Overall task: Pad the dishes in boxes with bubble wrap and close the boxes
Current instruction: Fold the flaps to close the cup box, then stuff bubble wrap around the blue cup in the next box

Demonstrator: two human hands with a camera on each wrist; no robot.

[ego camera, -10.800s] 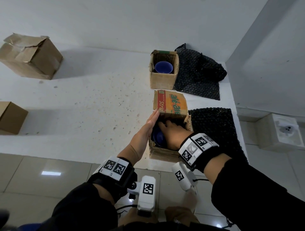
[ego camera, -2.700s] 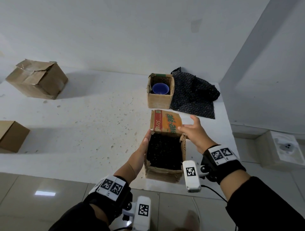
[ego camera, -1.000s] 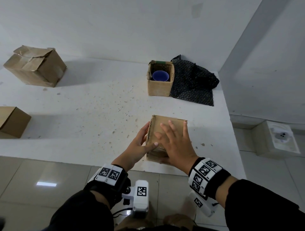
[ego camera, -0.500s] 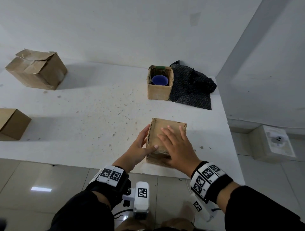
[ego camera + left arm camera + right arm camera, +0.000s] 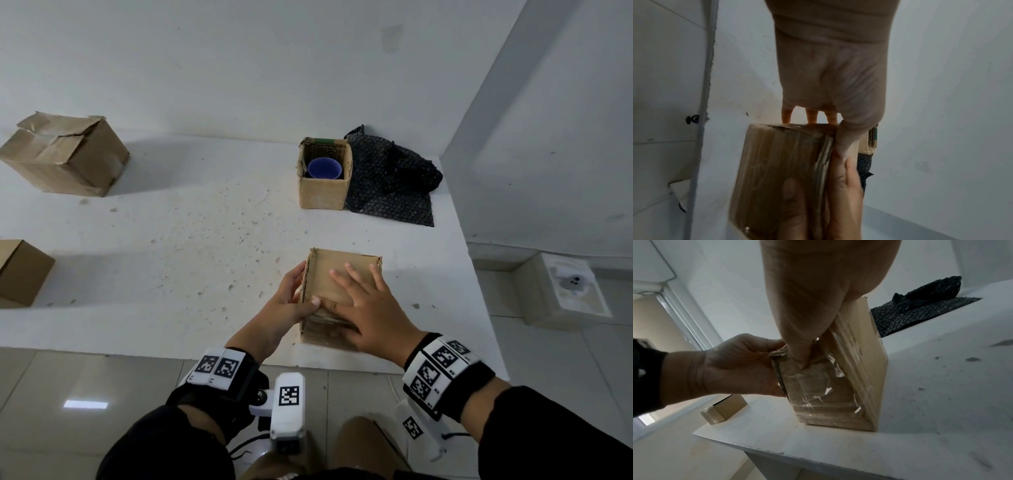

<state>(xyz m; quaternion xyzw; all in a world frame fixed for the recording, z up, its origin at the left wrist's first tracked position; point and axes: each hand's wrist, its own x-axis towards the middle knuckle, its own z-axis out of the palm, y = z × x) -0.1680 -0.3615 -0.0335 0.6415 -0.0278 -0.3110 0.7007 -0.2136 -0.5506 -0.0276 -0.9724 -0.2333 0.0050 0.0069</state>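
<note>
The near cardboard box [image 5: 346, 274] stands at the table's front edge with its lid folded down, so its contents are hidden. My left hand [image 5: 291, 305] grips the box's left front corner, fingers on the side and thumb on the lid. My right hand [image 5: 370, 308] lies flat on the lid with fingers spread; its thumb reaches down the taped front face [image 5: 818, 391]. Farther back, an open box [image 5: 323, 193] holds a blue bowl [image 5: 324, 168]. Black bubble wrap [image 5: 390, 185] lies right of it.
Two closed cardboard boxes sit on the white table [image 5: 171, 240], one at the far left [image 5: 65, 154] and one at the left edge [image 5: 20, 270]. A wall rises behind and to the right. A white block with a socket [image 5: 565, 291] stands on the tiled floor.
The near box's lid, open over black bubble wrap 2.7 s ago, is folded down. Over the last second both hands have stayed on the box, barely shifting.
</note>
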